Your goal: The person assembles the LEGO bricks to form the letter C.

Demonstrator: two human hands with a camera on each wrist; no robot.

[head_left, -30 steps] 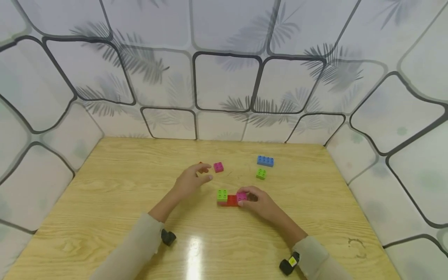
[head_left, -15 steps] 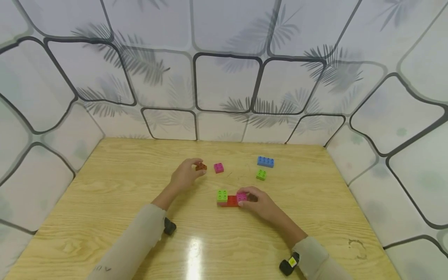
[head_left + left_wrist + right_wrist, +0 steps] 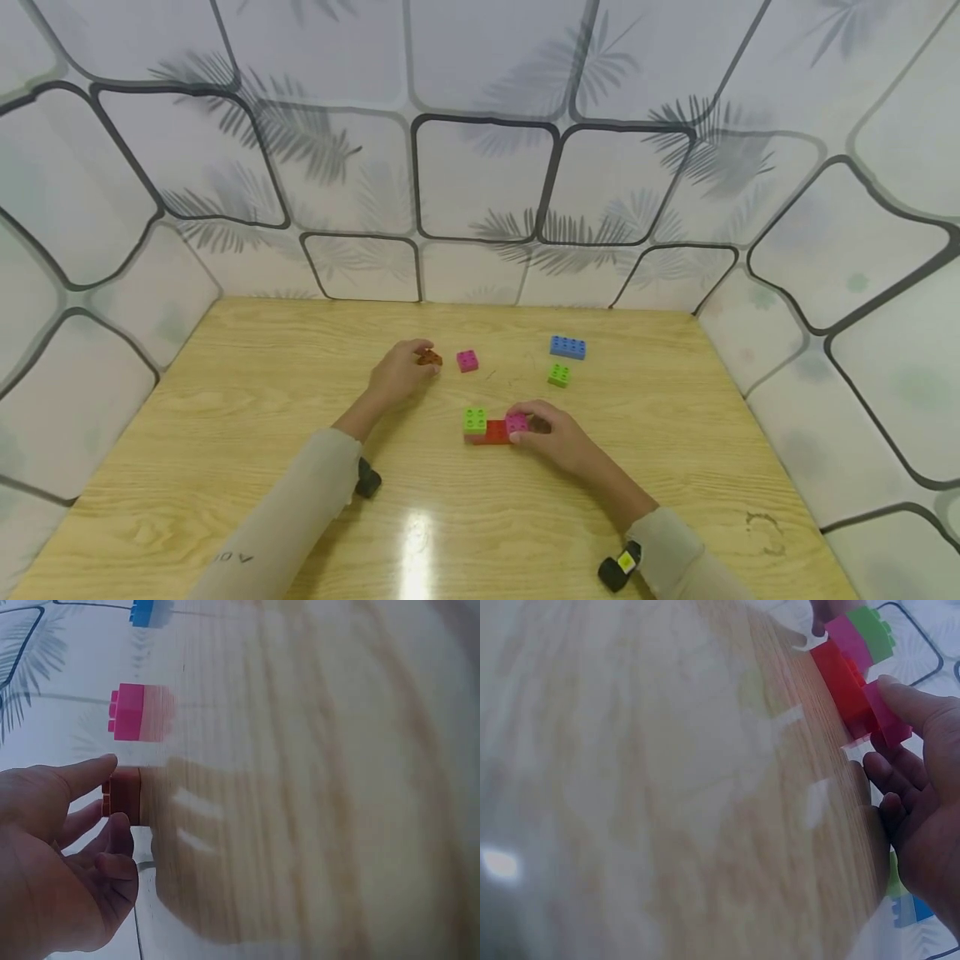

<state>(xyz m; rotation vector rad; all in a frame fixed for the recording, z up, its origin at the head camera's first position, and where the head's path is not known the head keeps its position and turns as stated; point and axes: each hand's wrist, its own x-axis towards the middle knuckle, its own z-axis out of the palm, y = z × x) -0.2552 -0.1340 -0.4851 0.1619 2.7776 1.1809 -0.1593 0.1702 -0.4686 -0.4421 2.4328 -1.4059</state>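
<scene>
My left hand [image 3: 396, 372] pinches a small brown toy building brick [image 3: 430, 357] between thumb and fingers. In the left wrist view this brown brick [image 3: 126, 796] sits on the tabletop, with fingertips at two of its sides. My right hand [image 3: 558, 437] grips a pink brick [image 3: 517, 423] at the right end of a long red brick [image 3: 496, 432]. At the red brick's left end, a lime green brick [image 3: 475, 419] tops another pink brick [image 3: 849, 641], seen from the side in the right wrist view.
A loose pink brick [image 3: 467, 361] lies just right of my left hand. Farther right are a blue brick [image 3: 567, 347] and, nearer me, a small green brick [image 3: 559, 375]. Patterned panels [image 3: 480, 267] border the wooden table [image 3: 247, 400] at the back and sides.
My left hand has shifted slightly left and closed its fingers round the brown brick. The right hand keeps its grip on the pink brick in the same place.
</scene>
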